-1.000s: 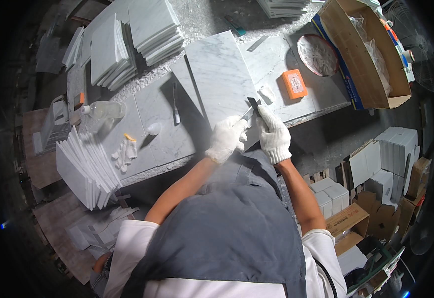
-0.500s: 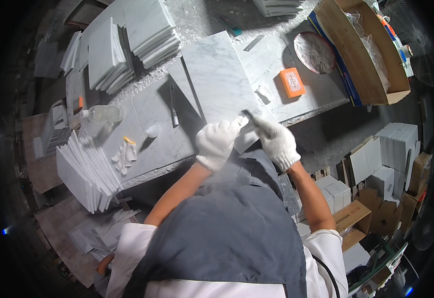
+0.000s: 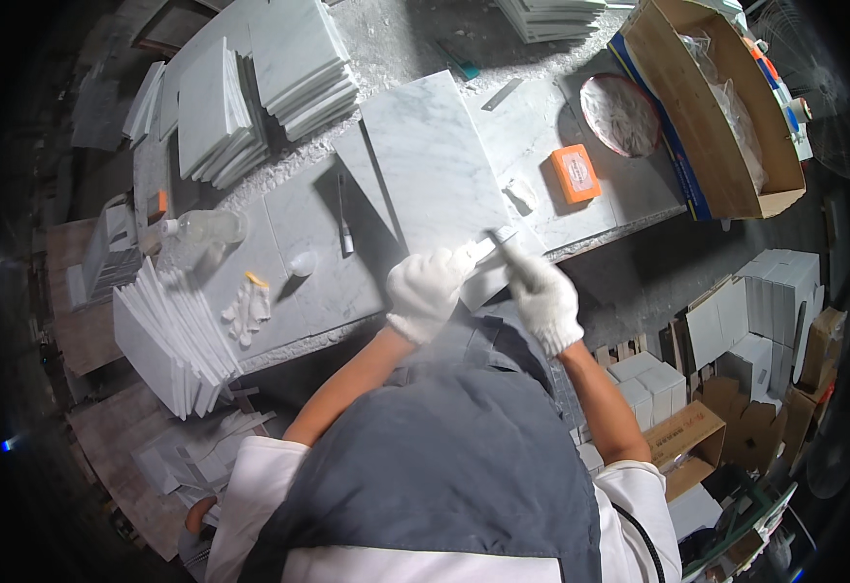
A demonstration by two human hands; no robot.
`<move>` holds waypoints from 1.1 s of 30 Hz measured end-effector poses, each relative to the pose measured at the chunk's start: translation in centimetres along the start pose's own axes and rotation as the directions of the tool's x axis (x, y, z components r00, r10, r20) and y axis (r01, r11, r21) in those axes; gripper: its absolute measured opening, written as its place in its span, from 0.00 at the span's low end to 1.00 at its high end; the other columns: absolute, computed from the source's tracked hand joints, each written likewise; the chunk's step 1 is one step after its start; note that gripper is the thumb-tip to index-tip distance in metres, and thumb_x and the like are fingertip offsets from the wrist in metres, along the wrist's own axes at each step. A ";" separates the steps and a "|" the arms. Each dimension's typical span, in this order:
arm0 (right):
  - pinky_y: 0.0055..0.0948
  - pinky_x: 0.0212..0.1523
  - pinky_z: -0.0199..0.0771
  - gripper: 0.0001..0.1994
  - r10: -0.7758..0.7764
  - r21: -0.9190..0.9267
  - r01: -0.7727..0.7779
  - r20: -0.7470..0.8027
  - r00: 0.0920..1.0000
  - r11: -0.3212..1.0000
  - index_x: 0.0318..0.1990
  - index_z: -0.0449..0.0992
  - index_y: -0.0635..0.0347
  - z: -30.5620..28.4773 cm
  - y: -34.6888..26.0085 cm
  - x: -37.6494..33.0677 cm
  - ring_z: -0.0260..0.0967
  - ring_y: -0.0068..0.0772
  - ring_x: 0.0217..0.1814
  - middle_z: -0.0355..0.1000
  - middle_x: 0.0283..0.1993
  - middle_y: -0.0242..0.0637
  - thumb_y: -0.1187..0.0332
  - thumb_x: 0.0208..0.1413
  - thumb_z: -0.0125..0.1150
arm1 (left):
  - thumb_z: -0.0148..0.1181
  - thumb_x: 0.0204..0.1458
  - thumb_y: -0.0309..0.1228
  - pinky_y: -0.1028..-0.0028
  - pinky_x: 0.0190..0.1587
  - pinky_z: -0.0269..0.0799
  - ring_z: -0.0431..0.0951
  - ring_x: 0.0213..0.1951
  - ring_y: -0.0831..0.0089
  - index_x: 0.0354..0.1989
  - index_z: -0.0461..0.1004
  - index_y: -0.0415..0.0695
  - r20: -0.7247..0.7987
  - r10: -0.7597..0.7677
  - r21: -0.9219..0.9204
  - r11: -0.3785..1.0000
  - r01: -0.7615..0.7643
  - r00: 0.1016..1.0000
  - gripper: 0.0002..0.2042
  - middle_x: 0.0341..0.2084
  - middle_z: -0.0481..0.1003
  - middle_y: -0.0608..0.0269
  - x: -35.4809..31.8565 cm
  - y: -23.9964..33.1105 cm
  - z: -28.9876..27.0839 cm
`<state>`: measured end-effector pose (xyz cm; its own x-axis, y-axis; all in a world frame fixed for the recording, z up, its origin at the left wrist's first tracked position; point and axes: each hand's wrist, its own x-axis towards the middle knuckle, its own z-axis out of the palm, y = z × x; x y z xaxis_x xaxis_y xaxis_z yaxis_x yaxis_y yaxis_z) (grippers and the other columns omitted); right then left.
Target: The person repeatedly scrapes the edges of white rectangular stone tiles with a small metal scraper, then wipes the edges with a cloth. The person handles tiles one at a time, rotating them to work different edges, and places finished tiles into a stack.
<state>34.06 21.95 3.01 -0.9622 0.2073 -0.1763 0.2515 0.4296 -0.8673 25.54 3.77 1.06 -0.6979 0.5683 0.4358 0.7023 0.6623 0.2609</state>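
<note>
From here, the grip of the white-gloved left hand (image 3: 429,293) is clenching a slim pale strip (image 3: 483,249), apparently steadying it beside the dark flat piece (image 3: 504,249) the white-gloved right hand (image 3: 545,295) is grasping, near a grey-veined white marble slab (image 3: 432,155).

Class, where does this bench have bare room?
Bare bench lies between the bottle and the thin tool, and between the orange box and the carton. Crowded: back left, with tile stacks, and around the left hand and right hand at the slab.
</note>
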 end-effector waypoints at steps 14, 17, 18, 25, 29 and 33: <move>0.17 0.31 0.68 0.22 0.240 0.585 -0.145 -0.087 0.967 0.798 0.65 0.70 0.63 -1.9 -0.3 0.5 0.66 0.15 0.30 0.73 0.35 0.28 0.72 0.64 0.61 | 0.66 0.51 0.25 0.64 0.35 0.78 0.83 0.30 0.55 0.39 0.83 0.41 0.065 -0.332 -0.278 0.899 0.337 0.941 0.08 0.31 0.82 0.52 3.7 0.4 -2.9; 0.14 0.21 0.62 0.28 0.416 0.720 -0.257 -0.049 0.908 0.645 0.71 0.62 0.64 -3.4 0.2 2.1 0.58 0.11 0.21 0.67 0.28 0.23 0.71 0.65 0.59 | 0.66 0.52 0.26 0.65 0.36 0.78 0.83 0.31 0.56 0.39 0.82 0.39 -0.045 -0.275 -0.335 0.910 0.244 0.961 0.08 0.31 0.82 0.53 5.7 1.2 -3.5; 0.14 0.21 0.62 0.30 0.371 0.702 -0.217 -0.073 0.926 0.679 0.72 0.59 0.63 -3.5 0.3 2.7 0.58 0.12 0.21 0.67 0.28 0.24 0.71 0.65 0.60 | 0.67 0.52 0.28 0.65 0.33 0.78 0.82 0.29 0.59 0.39 0.83 0.40 -0.061 -0.210 -0.357 0.917 0.175 0.976 0.08 0.31 0.83 0.55 6.2 1.8 -3.5; 0.15 0.18 0.61 0.31 0.363 0.779 -0.146 -0.111 0.925 0.609 0.73 0.57 0.63 -6.0 1.0 4.1 0.59 0.13 0.20 0.67 0.28 0.26 0.68 0.65 0.60 | 0.65 0.52 0.33 0.65 0.24 0.71 0.78 0.24 0.63 0.33 0.81 0.46 0.068 0.092 -0.109 0.990 -0.085 0.993 0.06 0.24 0.80 0.64 10.4 3.6 -1.0; 0.15 0.17 0.62 0.27 0.407 0.753 -0.153 -0.162 0.899 0.639 0.69 0.63 0.68 -8.5 2.8 5.1 0.62 0.13 0.20 0.69 0.29 0.26 0.69 0.65 0.60 | 0.62 0.55 0.34 0.63 0.26 0.72 0.80 0.25 0.60 0.32 0.80 0.46 0.147 -0.011 -0.232 0.972 0.045 0.989 0.06 0.23 0.79 0.61 13.1 4.0 0.7; 0.16 0.26 0.66 0.19 0.368 0.602 -0.097 -0.345 0.863 0.793 0.60 0.74 0.67 -12.6 5.1 6.6 0.66 0.15 0.28 0.76 0.38 0.31 0.70 0.63 0.63 | 0.59 0.58 0.38 0.62 0.28 0.74 0.81 0.27 0.58 0.33 0.80 0.46 0.294 -0.068 -0.189 0.974 0.128 0.954 0.10 0.24 0.79 0.57 17.5 5.1 3.4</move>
<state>30.28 36.59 3.23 -0.7023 0.6405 -0.3107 0.2301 -0.2087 -0.9505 16.41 18.73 7.06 -0.7544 0.6402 0.1450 0.6214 0.6252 0.4723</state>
